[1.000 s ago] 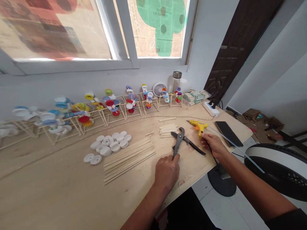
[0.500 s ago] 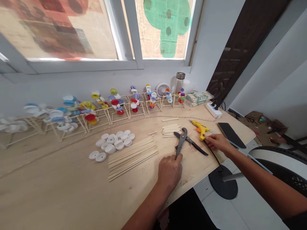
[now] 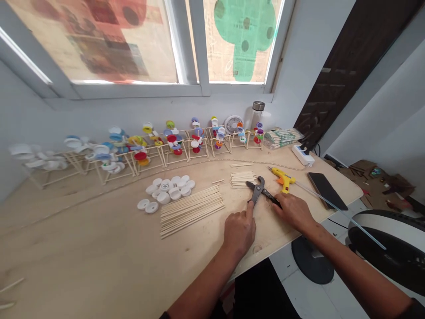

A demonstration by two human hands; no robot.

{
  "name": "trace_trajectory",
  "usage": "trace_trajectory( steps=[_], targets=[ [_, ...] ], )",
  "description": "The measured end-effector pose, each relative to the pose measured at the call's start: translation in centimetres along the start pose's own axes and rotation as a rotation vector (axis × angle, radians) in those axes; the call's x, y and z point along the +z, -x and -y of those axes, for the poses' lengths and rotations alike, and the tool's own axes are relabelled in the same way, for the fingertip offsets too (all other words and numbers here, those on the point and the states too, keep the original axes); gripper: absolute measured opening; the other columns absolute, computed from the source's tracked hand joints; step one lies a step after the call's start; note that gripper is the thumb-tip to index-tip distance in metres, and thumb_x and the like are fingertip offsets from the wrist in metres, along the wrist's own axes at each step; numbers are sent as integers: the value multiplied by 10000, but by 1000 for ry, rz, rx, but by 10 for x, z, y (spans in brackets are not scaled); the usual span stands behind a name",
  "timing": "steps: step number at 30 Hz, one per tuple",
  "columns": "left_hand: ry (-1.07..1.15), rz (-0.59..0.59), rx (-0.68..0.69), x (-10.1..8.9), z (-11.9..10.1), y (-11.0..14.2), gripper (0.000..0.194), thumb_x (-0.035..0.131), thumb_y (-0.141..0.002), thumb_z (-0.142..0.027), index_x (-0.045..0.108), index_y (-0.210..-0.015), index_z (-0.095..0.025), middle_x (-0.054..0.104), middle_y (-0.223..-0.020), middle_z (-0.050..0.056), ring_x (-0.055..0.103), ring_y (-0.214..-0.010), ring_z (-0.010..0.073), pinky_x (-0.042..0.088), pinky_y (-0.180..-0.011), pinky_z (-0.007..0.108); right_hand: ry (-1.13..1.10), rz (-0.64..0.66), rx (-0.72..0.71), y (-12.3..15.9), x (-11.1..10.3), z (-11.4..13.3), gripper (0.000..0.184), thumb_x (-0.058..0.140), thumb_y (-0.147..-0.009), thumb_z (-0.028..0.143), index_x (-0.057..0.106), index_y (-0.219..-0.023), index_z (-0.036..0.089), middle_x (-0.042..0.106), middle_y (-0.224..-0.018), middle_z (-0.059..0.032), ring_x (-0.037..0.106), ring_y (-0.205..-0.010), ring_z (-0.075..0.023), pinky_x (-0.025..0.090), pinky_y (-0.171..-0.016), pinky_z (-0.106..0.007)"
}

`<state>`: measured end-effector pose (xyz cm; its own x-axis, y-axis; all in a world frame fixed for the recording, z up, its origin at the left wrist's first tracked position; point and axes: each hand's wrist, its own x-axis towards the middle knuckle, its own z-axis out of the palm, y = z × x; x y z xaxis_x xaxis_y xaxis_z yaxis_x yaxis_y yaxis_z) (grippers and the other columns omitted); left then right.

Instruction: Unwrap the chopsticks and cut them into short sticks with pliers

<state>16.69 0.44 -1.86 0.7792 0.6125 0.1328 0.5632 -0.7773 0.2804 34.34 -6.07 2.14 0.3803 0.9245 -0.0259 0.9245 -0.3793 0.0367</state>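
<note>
My left hand [image 3: 239,230] is shut around one arm of a pair of dark steel pincers [image 3: 256,191], whose jaws point away from me. My right hand [image 3: 292,212] lies over the other handle, hiding its end. A yellow hot glue gun [image 3: 283,179] sits just beyond my right hand, with a long clear glue stick [image 3: 332,206] running to the right. Behind the pincers is a stack of short wooden sticks [image 3: 243,179]. To the left lie a bundle of long wooden sticks [image 3: 191,210] and a cluster of white plastic bottle caps [image 3: 165,190].
Several stick frames with coloured caps [image 3: 172,144] line the back of the plywood table [image 3: 99,239]. Behind them stand a small white fan [image 3: 233,125] and a bottle [image 3: 258,114]. A phone [image 3: 327,190] and power strip [image 3: 303,155] lie right, near the table's edge.
My right hand has moved left from beside the glue gun onto the pincers' handle. The pincers now lie more closed and turned. The view has shifted slightly.
</note>
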Motion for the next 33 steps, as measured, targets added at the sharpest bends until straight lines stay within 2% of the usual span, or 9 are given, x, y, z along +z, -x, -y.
trace_trajectory(
  steps=[10,13,16,18,20,23,26,30,33],
  targets=[
    [-17,-110,53,8,2,0,506,361,-828,-86,404,-1327,-160,630,-720,72,606,-710,198,452,-656,319,75,-120,76,3,18,1,153,416,-892,293,539,-871,203,667,-889,-84,638,-779,-223,357,-522,-263],
    [7,-162,71,3,-2,1,514,354,-832,-87,385,-1339,-167,629,-732,75,596,-696,193,452,-645,315,74,-184,123,10,20,-3,198,375,-907,317,536,-929,205,666,-915,-87,637,-706,-219,344,-493,-272],
    [79,-203,92,-12,-7,9,500,363,-835,-123,395,-1333,-158,639,-750,88,590,-687,199,452,-637,322,-41,-324,143,20,21,-5,235,360,-907,344,528,-980,198,658,-979,-89,636,-744,-228,370,-522,-283],
    [246,-236,100,-25,-10,19,479,392,-848,-213,407,-1323,-155,645,-762,83,583,-685,193,451,-649,320,-203,-427,136,28,20,-3,256,368,-897,368,528,-989,191,656,-980,-91,630,-794,-239,405,-581,-297],
    [527,-281,43,-38,-11,31,460,405,-860,-308,440,-1295,-161,631,-732,52,565,-656,168,446,-650,295,-396,-468,122,37,19,4,270,388,-883,390,535,-986,189,659,-944,-89,623,-818,-240,429,-649,-310],
    [1027,-350,-217,-55,-9,47,428,399,-870,-386,504,-1222,-166,601,-731,26,549,-662,140,442,-650,264,-692,-419,89,52,19,23,263,413,-869,400,549,-977,203,658,-922,-74,611,-844,-229,442,-724,-311],
    [1466,-270,-403,-67,-7,60,478,455,-837,-435,496,-1227,-161,621,-922,73,576,-854,177,449,-746,300,-915,-342,28,65,21,49,253,439,-860,408,562,-955,209,655,-903,-66,601,-833,-226,449,-729,-308],
    [1842,-52,-298,-76,-9,79,473,507,-807,-460,519,-1206,-207,587,-1122,96,528,-1056,219,403,-892,369,-1144,-254,-61,81,25,83,248,450,-861,416,575,-924,211,651,-870,-55,598,-810,-221,460,-728,-304],
    [1991,-37,-243,-76,-12,95,431,583,-761,-433,560,-1130,-212,585,-1118,83,513,-1079,209,352,-957,370,-1287,-169,-111,91,24,102,251,459,-862,420,578,-951,217,655,-916,-52,598,-818,-212,471,-733,-295]
  ],
)
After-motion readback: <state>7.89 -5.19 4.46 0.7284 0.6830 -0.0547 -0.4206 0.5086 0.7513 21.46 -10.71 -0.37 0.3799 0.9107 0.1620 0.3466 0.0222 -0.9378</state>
